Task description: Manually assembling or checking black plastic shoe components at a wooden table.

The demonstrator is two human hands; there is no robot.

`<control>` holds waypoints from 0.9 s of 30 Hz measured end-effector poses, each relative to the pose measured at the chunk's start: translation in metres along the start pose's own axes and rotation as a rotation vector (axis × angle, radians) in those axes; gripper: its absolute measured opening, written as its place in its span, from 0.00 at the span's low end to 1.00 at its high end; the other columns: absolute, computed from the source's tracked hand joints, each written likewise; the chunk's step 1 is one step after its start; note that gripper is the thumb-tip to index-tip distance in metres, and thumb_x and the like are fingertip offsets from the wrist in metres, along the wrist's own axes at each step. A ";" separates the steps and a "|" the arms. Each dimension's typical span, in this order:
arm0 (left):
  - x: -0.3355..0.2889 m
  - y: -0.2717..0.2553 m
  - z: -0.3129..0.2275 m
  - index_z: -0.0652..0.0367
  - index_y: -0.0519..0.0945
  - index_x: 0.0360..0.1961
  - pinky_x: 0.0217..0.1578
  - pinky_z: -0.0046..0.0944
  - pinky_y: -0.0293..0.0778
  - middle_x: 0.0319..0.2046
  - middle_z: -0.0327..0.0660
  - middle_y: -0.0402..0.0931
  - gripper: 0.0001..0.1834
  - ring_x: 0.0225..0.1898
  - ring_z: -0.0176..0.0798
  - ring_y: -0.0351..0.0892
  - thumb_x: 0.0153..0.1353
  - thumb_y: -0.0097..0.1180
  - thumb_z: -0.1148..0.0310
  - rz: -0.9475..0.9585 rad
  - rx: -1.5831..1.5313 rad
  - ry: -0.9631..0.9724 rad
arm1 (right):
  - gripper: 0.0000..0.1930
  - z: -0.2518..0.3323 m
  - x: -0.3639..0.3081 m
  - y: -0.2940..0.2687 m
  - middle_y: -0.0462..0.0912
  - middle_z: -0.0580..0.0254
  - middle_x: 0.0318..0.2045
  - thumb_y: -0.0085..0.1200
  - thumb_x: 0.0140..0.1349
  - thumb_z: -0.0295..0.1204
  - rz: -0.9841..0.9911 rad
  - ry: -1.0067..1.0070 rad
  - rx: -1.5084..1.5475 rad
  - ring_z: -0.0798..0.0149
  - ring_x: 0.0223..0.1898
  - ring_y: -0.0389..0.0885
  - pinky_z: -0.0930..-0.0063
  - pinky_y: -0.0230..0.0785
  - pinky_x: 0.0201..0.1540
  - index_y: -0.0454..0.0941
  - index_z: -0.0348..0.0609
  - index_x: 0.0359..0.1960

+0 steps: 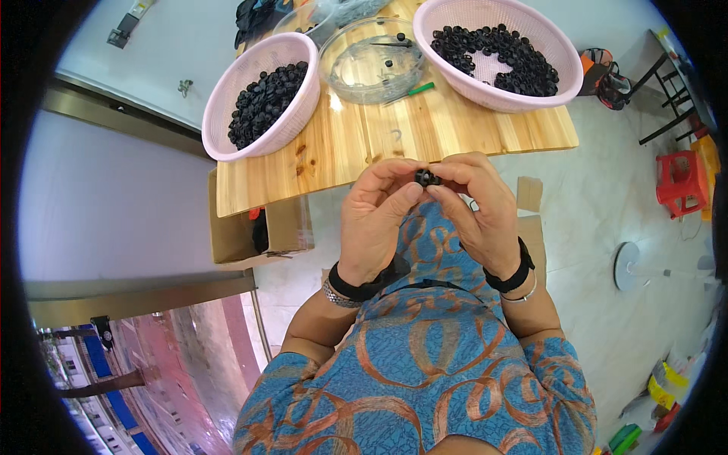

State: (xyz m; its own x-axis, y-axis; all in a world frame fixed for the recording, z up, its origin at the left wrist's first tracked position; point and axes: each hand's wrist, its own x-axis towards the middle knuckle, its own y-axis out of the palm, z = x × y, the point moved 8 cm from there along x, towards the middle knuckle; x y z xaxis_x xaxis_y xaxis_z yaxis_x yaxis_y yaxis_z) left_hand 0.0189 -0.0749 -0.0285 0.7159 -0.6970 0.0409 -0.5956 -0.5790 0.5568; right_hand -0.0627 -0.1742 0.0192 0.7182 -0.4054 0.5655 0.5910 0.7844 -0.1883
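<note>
Just off the table's near edge, my left hand (377, 216) and my right hand (483, 212) meet in front of me. Between their fingertips is a small black round part (426, 178) with a hollow centre. Thumb and fingers of each hand pinch it from its own side. Whether it is one piece or two fitted together I cannot tell. A pink basket (214, 125) at the left holds many similar black parts (267, 102). Another pink basket (497, 98) at the right holds more small black ring-like parts (523, 72).
A wooden table (364, 140) carries the baskets and a clear round tray (356, 95) with a few black bits. A green stick (421, 89) lies beside the tray. Below the table's left side is a cardboard box (284, 235). A red stool (679, 186) stands far right.
</note>
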 end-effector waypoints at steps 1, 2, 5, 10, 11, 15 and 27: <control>0.000 0.000 0.001 0.65 0.71 0.43 0.44 0.31 0.72 0.39 0.41 0.73 0.11 0.41 0.32 0.73 0.57 0.50 0.80 -0.011 -0.029 -0.020 | 0.11 0.002 0.000 0.000 0.74 0.56 0.32 0.55 0.51 0.20 -0.001 -0.008 -0.001 0.62 0.29 0.75 0.76 0.69 0.31 0.74 0.35 0.37; 0.000 0.000 0.001 0.65 0.71 0.43 0.44 0.31 0.72 0.39 0.41 0.73 0.11 0.41 0.32 0.73 0.57 0.50 0.80 -0.007 -0.019 -0.028 | 0.11 0.002 0.000 -0.001 0.74 0.56 0.32 0.55 0.51 0.20 -0.012 -0.003 0.003 0.62 0.29 0.75 0.76 0.69 0.31 0.74 0.35 0.37; 0.002 0.000 0.006 0.64 0.70 0.44 0.46 0.31 0.72 0.40 0.41 0.73 0.11 0.42 0.32 0.74 0.59 0.49 0.79 -0.010 -0.135 -0.093 | 0.10 0.004 0.001 -0.005 0.74 0.56 0.32 0.54 0.51 0.20 -0.041 -0.003 -0.017 0.62 0.29 0.75 0.76 0.69 0.30 0.74 0.35 0.37; 0.002 0.000 0.009 0.62 0.70 0.44 0.47 0.32 0.71 0.41 0.41 0.73 0.11 0.43 0.32 0.73 0.59 0.48 0.78 -0.012 -0.182 -0.109 | 0.10 0.003 -0.001 -0.007 0.74 0.55 0.32 0.54 0.51 0.20 -0.049 -0.003 -0.038 0.59 0.29 0.75 0.73 0.68 0.30 0.74 0.36 0.37; 0.002 0.001 0.010 0.62 0.70 0.44 0.47 0.32 0.71 0.41 0.41 0.73 0.11 0.43 0.32 0.73 0.59 0.48 0.78 -0.010 -0.174 -0.115 | 0.10 0.004 -0.001 -0.008 0.74 0.55 0.32 0.54 0.51 0.20 -0.058 0.000 -0.035 0.59 0.29 0.75 0.73 0.68 0.30 0.74 0.36 0.37; 0.002 0.006 0.008 0.63 0.69 0.45 0.49 0.33 0.70 0.41 0.41 0.72 0.12 0.44 0.33 0.73 0.59 0.48 0.79 -0.004 -0.149 -0.097 | 0.10 0.005 -0.002 -0.009 0.74 0.54 0.32 0.54 0.51 0.21 -0.041 -0.011 -0.050 0.56 0.32 0.75 0.71 0.68 0.32 0.73 0.36 0.36; 0.001 0.010 0.006 0.64 0.70 0.43 0.47 0.33 0.70 0.42 0.43 0.73 0.12 0.44 0.33 0.72 0.56 0.50 0.82 0.008 -0.049 -0.006 | 0.10 0.010 -0.003 -0.013 0.73 0.54 0.32 0.53 0.50 0.21 -0.025 -0.079 -0.131 0.54 0.33 0.74 0.67 0.68 0.34 0.72 0.36 0.36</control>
State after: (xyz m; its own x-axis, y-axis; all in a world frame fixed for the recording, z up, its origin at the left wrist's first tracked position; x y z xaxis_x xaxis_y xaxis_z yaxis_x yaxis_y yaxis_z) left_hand 0.0115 -0.0840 -0.0276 0.7087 -0.7043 0.0402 -0.5827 -0.5523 0.5962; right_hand -0.0765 -0.1787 0.0279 0.6748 -0.3814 0.6318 0.6545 0.7048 -0.2737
